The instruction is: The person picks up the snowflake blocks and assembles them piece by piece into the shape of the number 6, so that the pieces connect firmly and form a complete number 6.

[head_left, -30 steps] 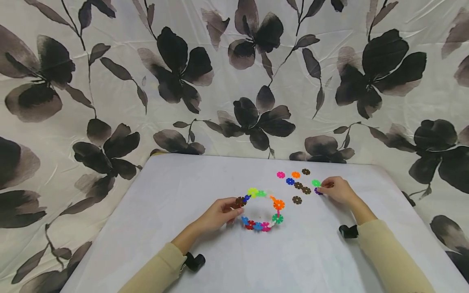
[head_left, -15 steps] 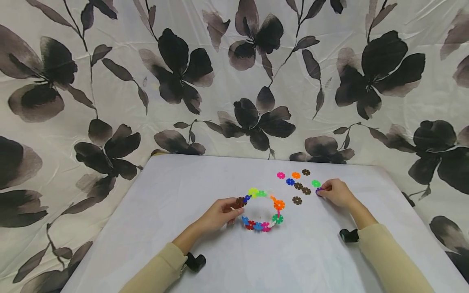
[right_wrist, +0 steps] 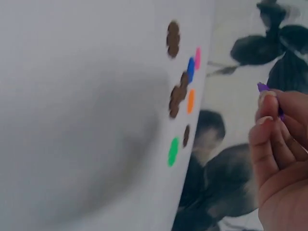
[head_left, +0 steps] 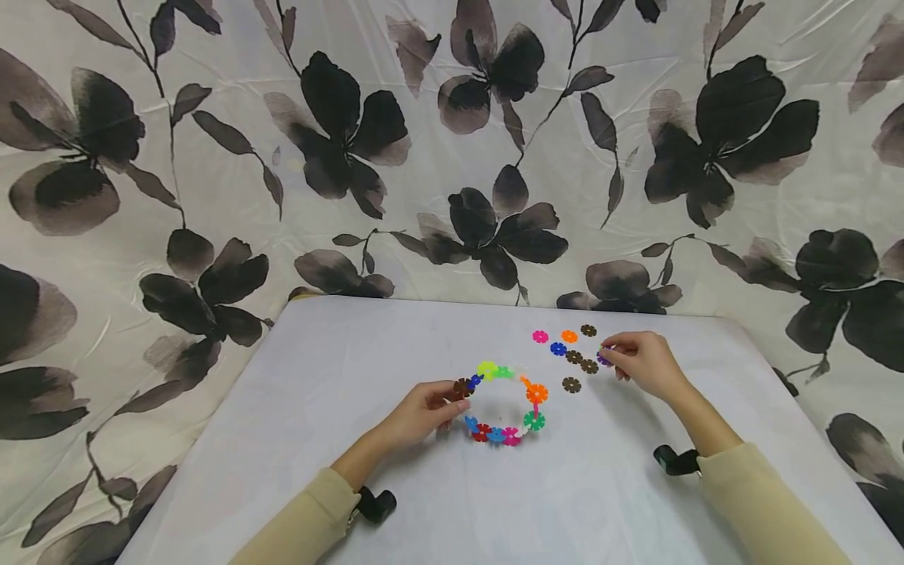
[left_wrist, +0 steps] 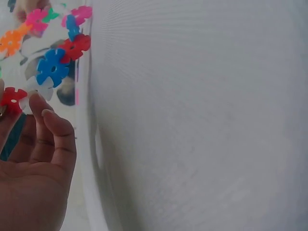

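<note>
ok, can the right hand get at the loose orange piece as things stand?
Probably: the right hand is near the loose orange piece, with nothing standing between. It pinches a purple piece, though, which may hamper grasping.

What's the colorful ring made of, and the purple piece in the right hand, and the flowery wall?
The colorful ring looks like smooth plastic: bright solid colors, clean-cut notches. The purple piece is probably plastic too: strong solid color, though little shows. The flowery wall seems a thin, shiny sheet, with creases and glints; cloth or plastic, I can't tell.
</note>
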The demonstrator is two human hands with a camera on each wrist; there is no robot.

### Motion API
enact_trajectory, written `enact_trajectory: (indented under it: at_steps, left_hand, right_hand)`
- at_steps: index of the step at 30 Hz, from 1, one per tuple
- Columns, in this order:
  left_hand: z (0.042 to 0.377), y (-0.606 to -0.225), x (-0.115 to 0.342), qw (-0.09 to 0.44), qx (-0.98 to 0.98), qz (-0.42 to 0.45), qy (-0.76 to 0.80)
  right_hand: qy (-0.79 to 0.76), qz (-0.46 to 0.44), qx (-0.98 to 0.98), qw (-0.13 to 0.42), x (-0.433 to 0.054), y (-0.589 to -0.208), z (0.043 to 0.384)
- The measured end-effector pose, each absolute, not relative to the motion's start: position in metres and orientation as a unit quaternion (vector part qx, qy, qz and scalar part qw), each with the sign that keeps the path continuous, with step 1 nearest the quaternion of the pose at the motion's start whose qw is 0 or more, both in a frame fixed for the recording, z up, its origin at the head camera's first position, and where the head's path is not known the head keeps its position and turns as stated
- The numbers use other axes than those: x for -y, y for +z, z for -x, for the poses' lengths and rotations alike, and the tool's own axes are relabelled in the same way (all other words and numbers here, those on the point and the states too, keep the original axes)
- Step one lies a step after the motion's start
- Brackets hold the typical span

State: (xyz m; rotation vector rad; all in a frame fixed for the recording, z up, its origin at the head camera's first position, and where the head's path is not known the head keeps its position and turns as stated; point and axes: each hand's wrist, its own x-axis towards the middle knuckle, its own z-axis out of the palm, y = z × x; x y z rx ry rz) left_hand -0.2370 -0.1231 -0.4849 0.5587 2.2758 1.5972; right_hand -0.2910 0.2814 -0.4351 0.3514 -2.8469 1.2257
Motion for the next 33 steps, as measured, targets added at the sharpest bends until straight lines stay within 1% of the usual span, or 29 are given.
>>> enact_trajectory:
  at_steps: [3, 5, 12, 18, 24, 33]
  left_hand:
    - [0.237, -0.485, 0.123, 0.152, -0.792, -0.193, 0.558]
    - [0.237, -0.485, 0.123, 0.151, -0.792, -0.194, 0.558]
    - [0.237, -0.485, 0.122, 0.145, -0.793, -0.194, 0.559]
    - [0.235, -0.485, 0.122, 0.142, -0.79, -0.186, 0.567]
    - [0.235, -0.484, 0.119, 0.135, -0.791, -0.184, 0.568]
    - [0.233, -0.484, 0.114, 0.119, -0.788, -0.207, 0.567]
  right_hand:
    - [0.416, -0.123, 0.9, 0.024, -0.266, -0.427, 0.285]
    - [0.435, -0.135, 0.89, 0.021, -0.257, -0.422, 0.281]
    - [0.527, -0.175, 0.831, -0.035, -0.227, -0.408, 0.269]
    - [0.547, -0.192, 0.814, -0.044, -0.197, -0.392, 0.255]
    - [0.531, -0.235, 0.813, -0.034, -0.16, -0.386, 0.242]
    - [0.485, -0.27, 0.832, 0.018, -0.108, -0.391, 0.232]
